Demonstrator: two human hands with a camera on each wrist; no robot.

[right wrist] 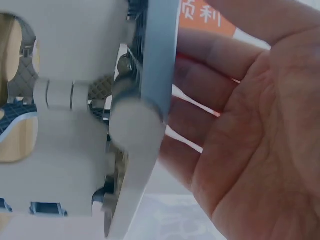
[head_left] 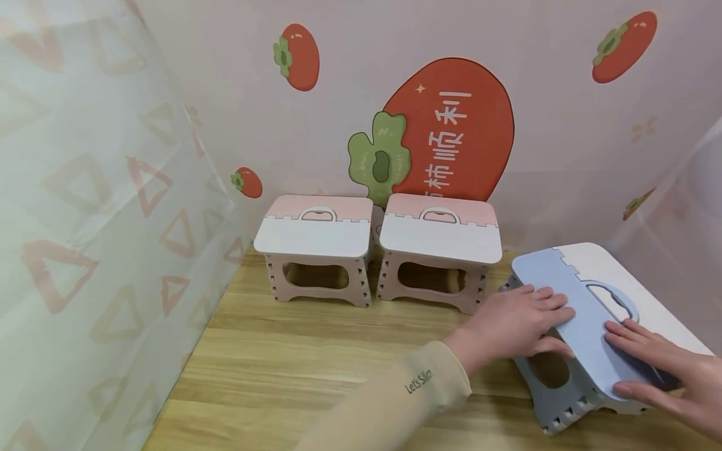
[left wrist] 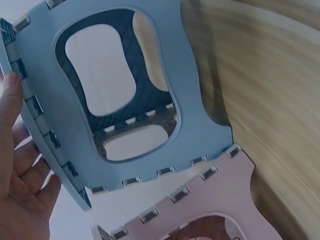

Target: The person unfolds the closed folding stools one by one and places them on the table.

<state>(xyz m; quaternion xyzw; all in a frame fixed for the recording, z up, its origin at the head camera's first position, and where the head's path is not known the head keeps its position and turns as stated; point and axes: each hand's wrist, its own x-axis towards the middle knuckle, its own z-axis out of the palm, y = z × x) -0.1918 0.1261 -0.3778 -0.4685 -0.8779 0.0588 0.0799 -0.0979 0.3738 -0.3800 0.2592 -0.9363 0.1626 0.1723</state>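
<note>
A blue and white folding step stool [head_left: 583, 313] stands unfolded and turned at an angle on the right of the table. My left hand [head_left: 516, 322] rests on its blue top, fingers fairly straight, with the thumb [left wrist: 11, 100] against the seat's edge. Farther right along the same top, my right hand [head_left: 665, 369] touches the surface with extended fingers [right wrist: 205, 85]. Between the hands, the stool's carrying handle [head_left: 612, 300] lies in its slot. Through the cutout of the blue side panel [left wrist: 185, 90], the opposite leg panel shows.
Two pink and white folding stools, a left one [head_left: 316, 235] and a middle one [head_left: 440, 238], stand side by side by the back wall. The pink stool's corner lies close to the blue one's. Patterned sheets [head_left: 113, 188] enclose the wooden table [head_left: 282, 369].
</note>
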